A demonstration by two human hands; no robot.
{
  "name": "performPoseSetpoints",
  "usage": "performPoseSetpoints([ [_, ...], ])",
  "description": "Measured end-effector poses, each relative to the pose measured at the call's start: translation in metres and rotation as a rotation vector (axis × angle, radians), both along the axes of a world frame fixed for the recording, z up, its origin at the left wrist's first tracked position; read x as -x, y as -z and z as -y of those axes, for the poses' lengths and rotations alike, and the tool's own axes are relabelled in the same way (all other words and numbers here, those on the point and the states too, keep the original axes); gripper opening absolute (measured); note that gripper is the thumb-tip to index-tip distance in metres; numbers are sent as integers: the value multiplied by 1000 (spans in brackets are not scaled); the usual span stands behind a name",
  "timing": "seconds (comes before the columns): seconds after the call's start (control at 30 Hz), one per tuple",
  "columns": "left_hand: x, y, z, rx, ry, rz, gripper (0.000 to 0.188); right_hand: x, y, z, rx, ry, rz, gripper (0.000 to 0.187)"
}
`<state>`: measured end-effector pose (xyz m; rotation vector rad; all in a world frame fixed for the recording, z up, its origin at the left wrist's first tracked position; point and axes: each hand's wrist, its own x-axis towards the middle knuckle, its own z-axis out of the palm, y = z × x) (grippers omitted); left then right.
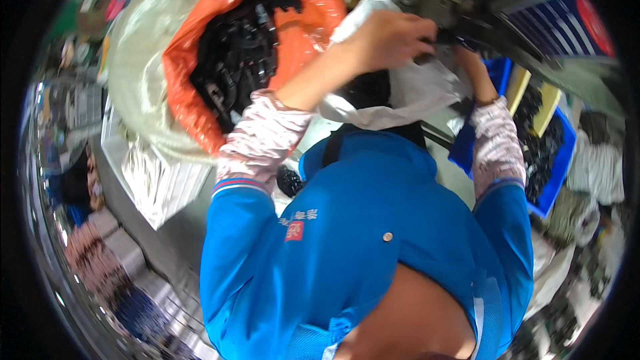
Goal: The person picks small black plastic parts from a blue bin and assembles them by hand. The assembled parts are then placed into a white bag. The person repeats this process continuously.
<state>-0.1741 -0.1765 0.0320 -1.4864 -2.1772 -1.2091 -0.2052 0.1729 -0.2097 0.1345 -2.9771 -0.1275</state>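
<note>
To my left an open sack (200,87) holds a heap of parts (237,53). My hands (393,37) meet over a plastic bag (413,87) ahead of me. To my right, bins (557,153) hold more parts, one behind the other.
</note>
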Motion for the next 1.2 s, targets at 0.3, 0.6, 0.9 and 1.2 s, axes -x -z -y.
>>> performPoseSetpoints([
  [0.3, -63, 75, 141, 99, -715, 260, 36, 18, -33, 15, 110, 88, 50, 34],
  [0.6, -107, 88, 317, 955, -1554, 444, 56, 19, -51, 51, -77, 51, 125, 40],
  [0.9, -126, 65, 303, 451, -1625, 290, 48, 6, -58, 51, 535, -119, -344, 28],
  [1.2, -133, 35, 225, -1191, -607, 1068, 34, -84, -214, 118, 1946, 30, 326, 19],
])
